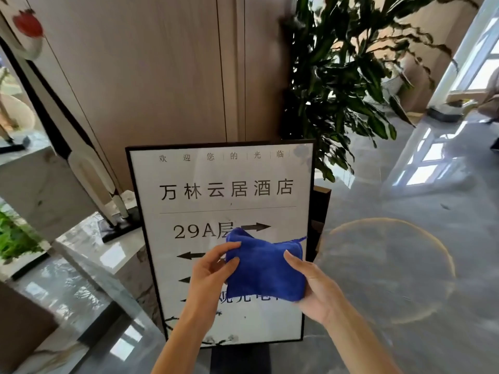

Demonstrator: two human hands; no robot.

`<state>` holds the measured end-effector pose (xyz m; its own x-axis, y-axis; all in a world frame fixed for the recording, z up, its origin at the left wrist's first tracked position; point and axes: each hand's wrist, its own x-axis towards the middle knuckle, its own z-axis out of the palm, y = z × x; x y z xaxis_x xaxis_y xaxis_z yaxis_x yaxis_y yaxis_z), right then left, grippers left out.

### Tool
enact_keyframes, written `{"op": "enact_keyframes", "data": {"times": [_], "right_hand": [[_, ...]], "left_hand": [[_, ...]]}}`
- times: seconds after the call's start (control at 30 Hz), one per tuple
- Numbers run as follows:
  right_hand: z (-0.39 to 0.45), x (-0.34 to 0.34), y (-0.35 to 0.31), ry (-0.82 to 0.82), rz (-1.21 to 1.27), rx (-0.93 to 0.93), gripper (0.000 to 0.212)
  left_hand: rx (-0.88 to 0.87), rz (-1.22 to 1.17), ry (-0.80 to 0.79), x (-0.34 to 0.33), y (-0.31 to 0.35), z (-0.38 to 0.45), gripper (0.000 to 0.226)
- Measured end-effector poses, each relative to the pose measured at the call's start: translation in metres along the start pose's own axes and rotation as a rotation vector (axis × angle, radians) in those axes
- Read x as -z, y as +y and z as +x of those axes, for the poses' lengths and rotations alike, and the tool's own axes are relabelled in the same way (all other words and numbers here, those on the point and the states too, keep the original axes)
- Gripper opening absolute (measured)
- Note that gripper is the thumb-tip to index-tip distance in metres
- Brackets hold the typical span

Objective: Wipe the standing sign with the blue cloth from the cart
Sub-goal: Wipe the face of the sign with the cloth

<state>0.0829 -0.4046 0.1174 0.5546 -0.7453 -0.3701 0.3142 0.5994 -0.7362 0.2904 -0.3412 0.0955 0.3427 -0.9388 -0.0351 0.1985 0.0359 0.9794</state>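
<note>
The standing sign is a white board in a thin black frame with black characters and arrows, upright on the floor right in front of me. A folded blue cloth is held before the sign's lower middle, covering part of the print. My left hand pinches the cloth's left edge between thumb and fingers. My right hand grips its right side from below and behind. Whether the cloth touches the sign's face I cannot tell. The cart is not in view.
A tall leafy plant stands behind the sign on the right, with a dark planter box at its foot. A marble ledge with a black-based ornament runs along the left. Glossy grey floor spreads to the right.
</note>
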Motion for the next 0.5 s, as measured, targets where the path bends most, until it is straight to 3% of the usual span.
{"op": "enact_keyframes", "data": {"times": [0.13,0.4,0.5], "right_hand": [[0.011,0.001,0.007,-0.048,0.079,-0.051,0.048],[0.025,-0.018,0.023,0.048,0.043,-0.171,0.029],[0.027,-0.027,0.021,0.086,0.008,-0.222,0.034]], "left_hand": [[0.025,-0.032,-0.001,0.002,-0.007,0.011,0.031],[0.071,-0.031,-0.08,0.023,-0.005,0.023,0.032],[0.077,-0.059,-0.118,0.03,0.0,0.03,0.032]]}}
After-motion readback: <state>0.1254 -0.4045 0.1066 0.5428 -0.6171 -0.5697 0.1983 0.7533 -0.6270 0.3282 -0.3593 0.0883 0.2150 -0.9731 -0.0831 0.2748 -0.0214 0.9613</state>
